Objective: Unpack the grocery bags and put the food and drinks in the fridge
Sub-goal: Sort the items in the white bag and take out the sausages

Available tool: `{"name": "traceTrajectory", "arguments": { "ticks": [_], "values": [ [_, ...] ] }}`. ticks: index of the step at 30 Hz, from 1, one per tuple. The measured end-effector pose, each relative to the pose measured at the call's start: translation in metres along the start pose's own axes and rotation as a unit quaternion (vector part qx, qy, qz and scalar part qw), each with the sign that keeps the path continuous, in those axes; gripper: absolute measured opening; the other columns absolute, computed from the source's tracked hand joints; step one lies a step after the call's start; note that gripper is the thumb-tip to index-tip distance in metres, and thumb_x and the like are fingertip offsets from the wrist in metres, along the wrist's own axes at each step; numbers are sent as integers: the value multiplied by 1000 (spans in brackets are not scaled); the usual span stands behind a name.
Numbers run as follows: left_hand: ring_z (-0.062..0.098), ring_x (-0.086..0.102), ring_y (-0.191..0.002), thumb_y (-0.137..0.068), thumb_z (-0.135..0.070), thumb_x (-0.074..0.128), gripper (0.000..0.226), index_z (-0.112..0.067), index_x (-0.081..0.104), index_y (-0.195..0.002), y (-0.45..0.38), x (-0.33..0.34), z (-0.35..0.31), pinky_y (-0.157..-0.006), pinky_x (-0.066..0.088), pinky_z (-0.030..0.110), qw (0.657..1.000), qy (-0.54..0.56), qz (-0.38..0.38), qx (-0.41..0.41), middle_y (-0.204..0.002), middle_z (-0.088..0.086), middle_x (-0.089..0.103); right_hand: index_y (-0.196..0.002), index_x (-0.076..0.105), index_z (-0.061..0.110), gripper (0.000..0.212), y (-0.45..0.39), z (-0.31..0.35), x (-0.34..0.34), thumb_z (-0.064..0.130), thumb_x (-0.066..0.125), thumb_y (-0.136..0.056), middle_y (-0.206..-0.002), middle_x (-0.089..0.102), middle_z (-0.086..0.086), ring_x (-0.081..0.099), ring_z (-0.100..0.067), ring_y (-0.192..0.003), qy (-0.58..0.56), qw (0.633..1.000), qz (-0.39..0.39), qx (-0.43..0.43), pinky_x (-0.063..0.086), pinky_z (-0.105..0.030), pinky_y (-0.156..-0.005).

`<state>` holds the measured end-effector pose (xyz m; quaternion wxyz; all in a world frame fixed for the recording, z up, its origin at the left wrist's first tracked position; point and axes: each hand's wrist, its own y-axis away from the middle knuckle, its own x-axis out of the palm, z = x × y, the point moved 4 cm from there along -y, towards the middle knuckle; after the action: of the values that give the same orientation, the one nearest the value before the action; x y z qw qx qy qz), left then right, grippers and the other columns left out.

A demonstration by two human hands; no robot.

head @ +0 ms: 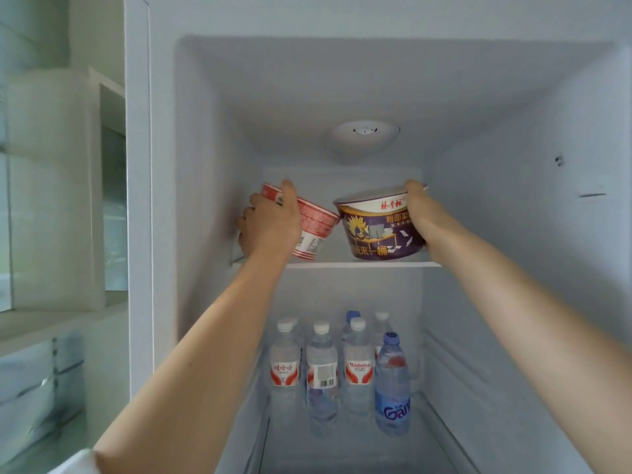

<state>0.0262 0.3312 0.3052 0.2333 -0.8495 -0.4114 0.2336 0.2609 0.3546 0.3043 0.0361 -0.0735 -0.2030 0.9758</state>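
**Fridge interior, upper shelf: two instant-noodle containers in your hands**

Item 1: red noodle cup (313,230). Your left hand (270,222) is wrapped around its side, thumb over the top edge, fingers curled behind it. The cup is tilted, with its lower end at the upper shelf (362,264) on the left side; whether it touches the shelf, you cannot tell.

Item 2: purple noodle bowl (376,227). Your right hand (422,213) grips its right side, fingers closed over the rim. It sits upright at the right of the same shelf, its rim nearly touching the red cup.

Item 3: water bottles (321,364). A cluster stands upright in the compartment below, mostly clear with white caps and red labels. A blue-labelled bottle (392,384) stands at the front right.

Item 4: round fitting (365,133) on the fridge ceiling, above both containers.
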Motion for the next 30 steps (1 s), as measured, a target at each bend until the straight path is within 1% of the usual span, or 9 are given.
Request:
{"name": "traceTrajectory", "arguments": {
  "ticks": [6, 8, 9, 11, 13, 15, 19, 23, 30],
  "values": [
    [45, 46, -126, -93, -67, 28, 86, -5, 10, -151, 16, 5, 14, -104, 37, 54, 998, -61, 22, 24, -147, 23, 38, -82, 53, 19, 63, -7, -4, 4, 62, 10, -96, -76, 62, -3, 58, -12, -73, 126, 992, 4, -10, 37, -26, -72],
    [46, 44, -128, -93, -66, 30, 87, -11, 2, -153, 23, 6, 15, -103, 38, 54, 995, -79, 26, 45, -154, 20, 26, -98, 58, 15, 70, -11, -8, 6, 65, 9, -95, -96, 67, -10, 61, -17, -87, 173, 984, 9, -34, 39, -29, -84],
    [46, 42, -129, -93, -65, 33, 86, -14, 1, -154, 27, 5, 14, -104, 38, 54, 993, -93, 19, 71, -157, 18, 18, -119, 53, 9, 75, -13, -9, 5, 67, 13, -94, -115, 63, -15, 60, -25, -103, 204, 977, -23, -53, 40, -35, -94],
    [46, 31, -136, -93, -61, 39, 83, -20, 1, -154, 35, 7, 8, -108, 34, 55, 978, -146, 7, 152, -161, 12, 5, -150, 13, 4, 85, -5, -9, 4, 64, 30, -93, -145, 37, -23, 40, -40, -130, 277, 948, -111, -111, 31, -45, -108],
    [45, 13, -143, -91, -62, 41, 78, -31, 5, -153, 41, 14, 3, -110, 30, 57, 958, -190, 32, 213, -162, 5, 0, -152, -3, 22, 88, 5, -8, 11, 55, 50, -89, -156, 12, -20, 26, -44, -137, 339, 917, -108, -180, 27, -49, -111],
    [47, 5, -144, -90, -64, 43, 75, -37, 9, -152, 38, 21, 1, -109, 31, 60, 954, -207, 68, 208, -161, 1, 0, -149, 0, 34, 94, 8, -10, 20, 43, 64, -82, -156, 1, -14, 29, -45, -134, 368, 907, -60, -196, 32, -48, -108],
    [49, 11, -144, -93, -37, 52, 68, -32, 17, -152, 5, 41, 5, -113, 20, 61, 930, -292, 100, 199, -161, 5, 9, -147, 20, 29, 86, -9, -8, 24, 23, 71, -79, -150, 13, -16, 43, -38, -126, 366, 910, -28, -193, 41, -39, -102],
    [34, 23, -145, -94, -11, 46, 64, -22, 21, -152, -16, 57, 3, -114, 7, 67, 899, -360, 133, 210, -158, 9, 21, -140, 33, 26, 70, -37, -8, 31, 28, 71, -81, -136, 32, -15, 50, -34, -116, 392, 903, -4, -175, 46, -39, -97],
    [35, 43, -128, -95, -8, 46, 52, -18, 32, -144, -41, 74, 3, -110, 22, 65, 865, -428, 176, 194, -137, 11, 42, -136, 38, 25, 58, -79, -13, 41, 34, 66, -86, -126, 44, -13, 53, -33, -110, 440, 881, 27, -171, 55, -43, -86]
  ]
}}
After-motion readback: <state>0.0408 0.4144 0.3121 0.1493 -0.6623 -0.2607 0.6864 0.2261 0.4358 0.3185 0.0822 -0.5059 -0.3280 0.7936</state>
